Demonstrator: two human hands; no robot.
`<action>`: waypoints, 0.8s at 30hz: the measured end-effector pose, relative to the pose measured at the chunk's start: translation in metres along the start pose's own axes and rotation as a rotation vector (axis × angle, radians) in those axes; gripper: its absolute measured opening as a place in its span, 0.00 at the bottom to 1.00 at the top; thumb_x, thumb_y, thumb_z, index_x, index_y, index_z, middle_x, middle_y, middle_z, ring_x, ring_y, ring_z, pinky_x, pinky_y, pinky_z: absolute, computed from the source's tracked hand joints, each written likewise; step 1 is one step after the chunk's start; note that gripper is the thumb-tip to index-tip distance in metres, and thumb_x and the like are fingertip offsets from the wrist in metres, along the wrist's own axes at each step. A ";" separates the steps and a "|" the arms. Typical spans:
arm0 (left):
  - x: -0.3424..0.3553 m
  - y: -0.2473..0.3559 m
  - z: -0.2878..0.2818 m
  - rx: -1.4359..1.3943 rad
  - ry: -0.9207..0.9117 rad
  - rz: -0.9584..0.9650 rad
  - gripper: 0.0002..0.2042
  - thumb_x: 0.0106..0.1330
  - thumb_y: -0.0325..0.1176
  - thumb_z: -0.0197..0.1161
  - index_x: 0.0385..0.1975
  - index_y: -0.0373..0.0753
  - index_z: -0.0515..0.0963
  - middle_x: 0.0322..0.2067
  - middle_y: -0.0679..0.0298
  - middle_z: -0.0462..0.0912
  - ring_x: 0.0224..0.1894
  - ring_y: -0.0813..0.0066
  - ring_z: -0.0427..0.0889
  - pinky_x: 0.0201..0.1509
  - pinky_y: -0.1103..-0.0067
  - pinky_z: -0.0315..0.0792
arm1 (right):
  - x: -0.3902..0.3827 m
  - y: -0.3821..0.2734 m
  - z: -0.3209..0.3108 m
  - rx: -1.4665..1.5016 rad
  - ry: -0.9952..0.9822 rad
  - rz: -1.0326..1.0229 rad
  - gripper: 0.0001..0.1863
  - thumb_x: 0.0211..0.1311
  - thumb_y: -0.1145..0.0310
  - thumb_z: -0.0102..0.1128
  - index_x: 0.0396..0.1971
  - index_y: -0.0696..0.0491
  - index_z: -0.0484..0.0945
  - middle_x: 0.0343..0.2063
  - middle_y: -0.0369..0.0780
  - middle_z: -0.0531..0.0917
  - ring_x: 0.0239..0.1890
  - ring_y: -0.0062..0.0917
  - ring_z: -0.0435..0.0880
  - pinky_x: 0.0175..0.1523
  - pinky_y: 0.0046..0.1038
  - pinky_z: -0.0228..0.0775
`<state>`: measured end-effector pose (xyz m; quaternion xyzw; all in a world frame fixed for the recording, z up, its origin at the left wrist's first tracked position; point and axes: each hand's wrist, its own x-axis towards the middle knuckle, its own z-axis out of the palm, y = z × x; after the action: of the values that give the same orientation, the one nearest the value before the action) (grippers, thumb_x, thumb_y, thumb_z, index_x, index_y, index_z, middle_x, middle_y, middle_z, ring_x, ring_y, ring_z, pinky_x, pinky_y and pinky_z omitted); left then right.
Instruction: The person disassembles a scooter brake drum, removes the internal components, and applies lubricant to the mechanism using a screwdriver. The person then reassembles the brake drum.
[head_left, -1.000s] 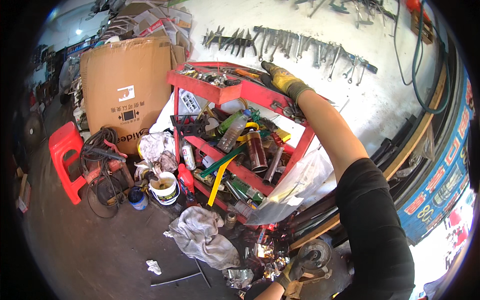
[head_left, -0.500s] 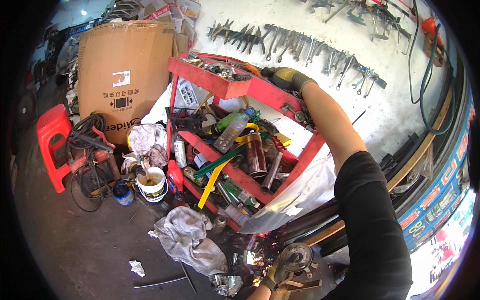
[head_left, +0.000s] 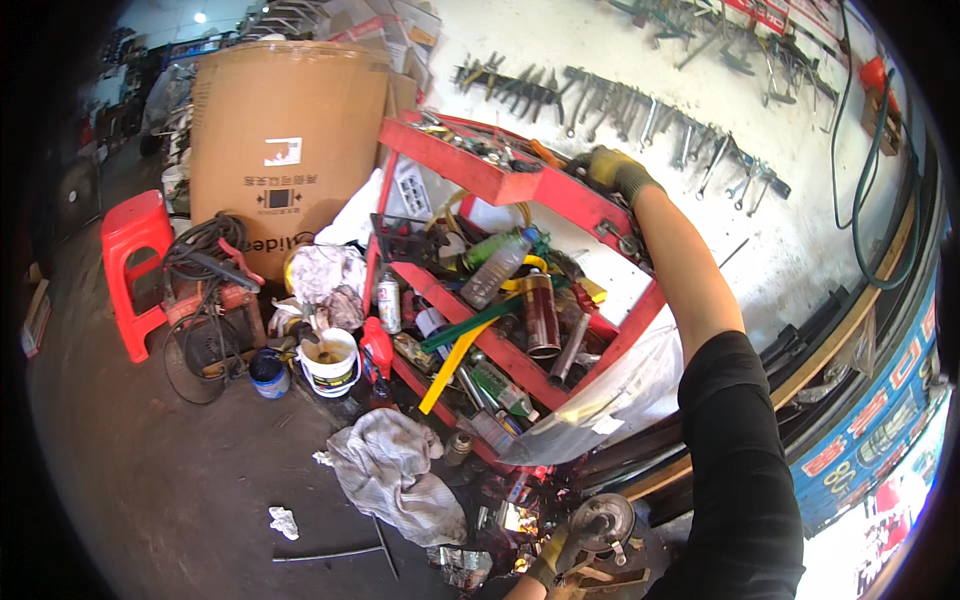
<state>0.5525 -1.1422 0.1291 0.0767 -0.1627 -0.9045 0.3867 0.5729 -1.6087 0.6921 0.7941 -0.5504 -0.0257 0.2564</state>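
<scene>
My right hand (head_left: 613, 172), in a yellow and dark work glove, reaches into the right part of the top tray of a red tool cart (head_left: 493, 181). Its fingers look curled down among the tools; whatever they touch is hidden by the glove and tray. An orange handle (head_left: 545, 153) lies just left of it. Low in the picture, my left hand (head_left: 556, 556), also gloved, grips the middle of a round, disc-shaped metal part (head_left: 612, 520). That part rests near some pieces of wood (head_left: 612, 578) close to the floor.
Bottles, spray cans and a yellow strip (head_left: 452, 372) crowd the cart's lower shelf. A grey rag (head_left: 398, 475), a white bucket (head_left: 329, 365) and a thin rod (head_left: 330, 556) are on the floor. Wrenches (head_left: 648, 122) hang on the wall. A red stool (head_left: 140, 270) and tall carton (head_left: 285, 150) stand left.
My right hand has drawn back along the tray, away from the orange handle, with its fingers more curled. My left hand stays at the metal part. The whole view has shifted slightly.
</scene>
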 end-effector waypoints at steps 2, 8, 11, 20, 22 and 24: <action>-0.010 0.008 0.014 -0.001 -0.020 0.022 0.24 0.74 0.40 0.75 0.66 0.40 0.78 0.54 0.63 0.87 0.55 0.71 0.87 0.58 0.72 0.84 | -0.002 0.005 0.004 0.270 -0.055 0.052 0.27 0.66 0.64 0.63 0.65 0.31 0.85 0.57 0.43 0.90 0.58 0.38 0.89 0.63 0.40 0.80; -0.024 0.005 0.031 0.051 -0.047 0.031 0.27 0.72 0.42 0.76 0.68 0.42 0.77 0.57 0.62 0.85 0.56 0.69 0.87 0.56 0.72 0.86 | -0.059 -0.005 -0.035 0.405 0.022 0.103 0.26 0.59 0.72 0.71 0.59 0.39 0.87 0.49 0.38 0.93 0.49 0.28 0.89 0.58 0.33 0.80; -0.022 -0.004 0.021 0.155 -0.053 0.042 0.30 0.72 0.44 0.75 0.70 0.40 0.76 0.60 0.62 0.84 0.59 0.66 0.85 0.58 0.67 0.86 | -0.120 -0.030 -0.057 0.804 0.271 -0.020 0.20 0.70 0.68 0.65 0.61 0.46 0.83 0.45 0.42 0.90 0.41 0.27 0.89 0.47 0.33 0.83; -0.009 -0.045 0.041 0.126 -0.038 0.097 0.23 0.74 0.41 0.74 0.64 0.39 0.82 0.57 0.67 0.88 0.57 0.75 0.86 0.63 0.74 0.81 | -0.170 -0.094 -0.058 0.321 0.148 0.110 0.15 0.79 0.62 0.51 0.60 0.42 0.77 0.41 0.44 0.89 0.36 0.36 0.89 0.40 0.41 0.82; -0.009 -0.049 0.033 0.274 0.004 0.150 0.21 0.76 0.40 0.72 0.64 0.38 0.82 0.57 0.66 0.88 0.58 0.74 0.86 0.65 0.74 0.79 | -0.179 -0.101 -0.067 -0.058 0.223 0.031 0.18 0.80 0.62 0.50 0.65 0.41 0.77 0.52 0.47 0.89 0.49 0.41 0.92 0.53 0.41 0.85; -0.010 -0.050 0.021 0.761 -0.061 0.426 0.18 0.81 0.34 0.63 0.65 0.33 0.81 0.61 0.62 0.86 0.63 0.72 0.84 0.72 0.73 0.76 | -0.196 -0.106 -0.079 -0.262 0.172 -0.214 0.26 0.79 0.67 0.48 0.74 0.41 0.73 0.64 0.44 0.84 0.67 0.41 0.83 0.72 0.40 0.74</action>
<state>0.5201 -1.0972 0.1308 0.1515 -0.5079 -0.6821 0.5039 0.6125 -1.3774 0.6669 0.8072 -0.4309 -0.0565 0.3995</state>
